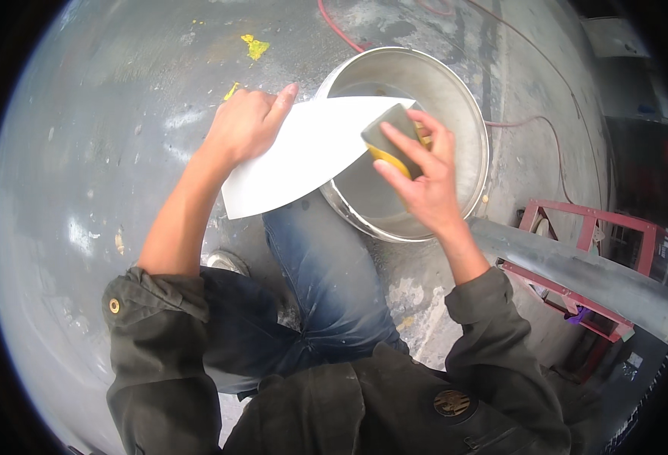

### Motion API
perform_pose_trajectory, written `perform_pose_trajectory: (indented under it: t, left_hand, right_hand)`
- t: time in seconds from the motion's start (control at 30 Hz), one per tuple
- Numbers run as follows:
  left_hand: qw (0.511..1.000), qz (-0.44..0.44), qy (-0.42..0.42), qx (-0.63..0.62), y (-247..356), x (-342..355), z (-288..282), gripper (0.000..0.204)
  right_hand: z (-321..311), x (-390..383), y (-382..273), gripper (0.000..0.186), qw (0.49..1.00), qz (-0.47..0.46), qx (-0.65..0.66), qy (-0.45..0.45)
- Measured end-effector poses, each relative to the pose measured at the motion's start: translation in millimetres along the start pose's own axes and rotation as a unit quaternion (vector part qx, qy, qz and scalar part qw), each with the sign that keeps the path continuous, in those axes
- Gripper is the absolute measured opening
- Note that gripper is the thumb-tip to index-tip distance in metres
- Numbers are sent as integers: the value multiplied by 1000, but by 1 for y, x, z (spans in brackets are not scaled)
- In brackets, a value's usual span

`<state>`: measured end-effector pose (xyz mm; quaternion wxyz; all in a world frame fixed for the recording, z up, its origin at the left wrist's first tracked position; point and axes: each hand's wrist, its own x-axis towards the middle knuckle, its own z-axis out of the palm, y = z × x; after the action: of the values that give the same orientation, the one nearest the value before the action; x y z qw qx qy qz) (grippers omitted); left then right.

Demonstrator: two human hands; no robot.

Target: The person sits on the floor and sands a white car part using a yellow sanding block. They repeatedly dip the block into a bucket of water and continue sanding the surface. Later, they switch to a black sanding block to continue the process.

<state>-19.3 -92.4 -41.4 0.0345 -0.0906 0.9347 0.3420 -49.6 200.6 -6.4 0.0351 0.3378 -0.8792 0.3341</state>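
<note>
A smooth white curved panel [296,155], pointed at its right end, is held slantwise above my knee and over the left part of a large round bucket [476,152]. My left hand [252,121] is closed on the panel's upper left edge, thumb on top; its other fingers are mostly hidden. In my right hand [426,168] is a sanding block [389,130], grey-green with a yellow layer. The block lies at the panel's right edge near the tip; whether it presses on the surface I cannot tell. Greyish liquid seems to fill the bucket's bottom.
A red metal frame [622,224] and a long grey bar [576,262] stand at the right. A red hose [337,29] runs behind the bucket, and a thin cable [550,129] crosses the floor. Yellow paint patches [255,47] mark the grey floor.
</note>
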Motion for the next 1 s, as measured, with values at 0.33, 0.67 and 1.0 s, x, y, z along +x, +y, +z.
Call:
perform_pose_trajectory:
  t: [0.33,0.67,1.0]
  left_hand:
    - [1000,21,-3,-11,1,-5,7,71]
    - [1000,23,-7,0,-1,-12,3,69]
    - [998,56,11,-14,-3,-10,11,66]
  right_hand:
    - [-6,3,6,53,997,-53,-8,-46]
    - [-23,8,43,52,998,50,-36,35]
    - [22,2,-30,50,998,-58,14,-10]
